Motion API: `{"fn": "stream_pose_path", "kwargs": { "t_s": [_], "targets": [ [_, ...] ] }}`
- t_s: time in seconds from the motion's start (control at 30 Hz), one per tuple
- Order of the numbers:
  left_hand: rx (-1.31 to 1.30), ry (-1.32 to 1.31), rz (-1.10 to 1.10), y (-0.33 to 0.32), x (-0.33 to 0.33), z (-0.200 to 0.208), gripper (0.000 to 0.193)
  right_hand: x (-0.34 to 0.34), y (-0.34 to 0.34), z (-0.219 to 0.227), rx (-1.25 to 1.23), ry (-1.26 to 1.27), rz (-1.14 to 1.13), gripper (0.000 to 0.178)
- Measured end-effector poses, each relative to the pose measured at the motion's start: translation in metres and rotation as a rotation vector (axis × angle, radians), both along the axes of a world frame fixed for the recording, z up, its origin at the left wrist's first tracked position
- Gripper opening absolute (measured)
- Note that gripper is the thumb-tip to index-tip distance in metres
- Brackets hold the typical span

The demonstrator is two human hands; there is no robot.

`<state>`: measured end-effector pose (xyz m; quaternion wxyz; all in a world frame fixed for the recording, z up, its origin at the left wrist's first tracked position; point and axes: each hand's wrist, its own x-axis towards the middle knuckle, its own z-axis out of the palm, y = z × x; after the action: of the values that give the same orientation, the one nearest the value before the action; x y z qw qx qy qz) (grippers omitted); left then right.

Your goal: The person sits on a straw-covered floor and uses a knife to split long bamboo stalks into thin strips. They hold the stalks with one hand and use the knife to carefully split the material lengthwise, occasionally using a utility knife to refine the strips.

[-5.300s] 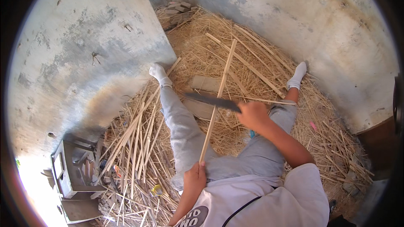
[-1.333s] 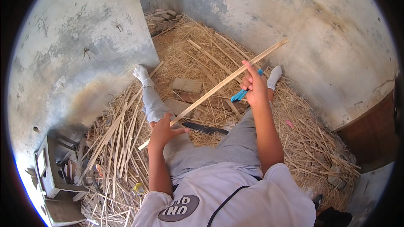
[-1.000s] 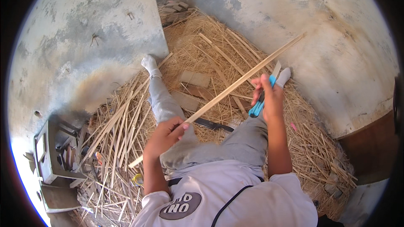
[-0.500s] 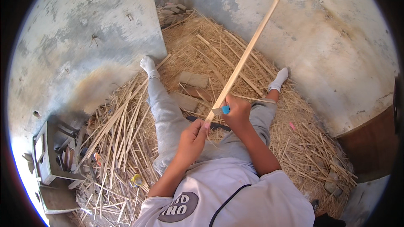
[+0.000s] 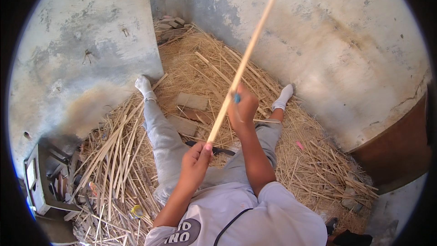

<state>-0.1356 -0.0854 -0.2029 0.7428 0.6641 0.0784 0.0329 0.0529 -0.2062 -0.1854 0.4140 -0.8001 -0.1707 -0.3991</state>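
Observation:
A long, pale wooden strip slants up and away from my lap, its far end tipping right. My left hand is closed around the near end, thumb on top. Farther along it, my right hand grips a knife with a blue handle, close against the strip's right side. The blade is blurred, so I cannot tell whether its edge touches the wood. Beneath the hands, a dark flat bar lies across between my legs.
Cut strips are heaped at the left, with a yellow roll among them. Shavings cover the floor between my outstretched legs, around some flat blocks. A wooden frame stands far left. Worn walls close in both sides.
My right hand with the knife has slid farther up the strip, away from my left hand. The strip has swung slightly more upright. The whole view has shifted a little.

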Motion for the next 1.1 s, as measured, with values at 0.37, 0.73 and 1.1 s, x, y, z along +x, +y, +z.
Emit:
{"fn": "stream_pose_path", "kwargs": {
  "t_s": [0.37,0.73,1.1],
  "targets": [
    [0.040,-0.039,-0.083,-0.010,-0.001,-0.009,0.033,0.118,-0.080,0.095,-0.222,0.010,-0.436,0.016],
    [0.103,0.061,-0.129,0.000,-0.011,-0.026,0.022,0.142,-0.210,0.182,-0.326,0.207,-0.720,0.024],
    [0.987,-0.146,0.208,-0.019,0.008,-0.049,0.009,-0.078,-0.055,-0.062,-0.779,0.381,0.101,0.019]
  ]
}}
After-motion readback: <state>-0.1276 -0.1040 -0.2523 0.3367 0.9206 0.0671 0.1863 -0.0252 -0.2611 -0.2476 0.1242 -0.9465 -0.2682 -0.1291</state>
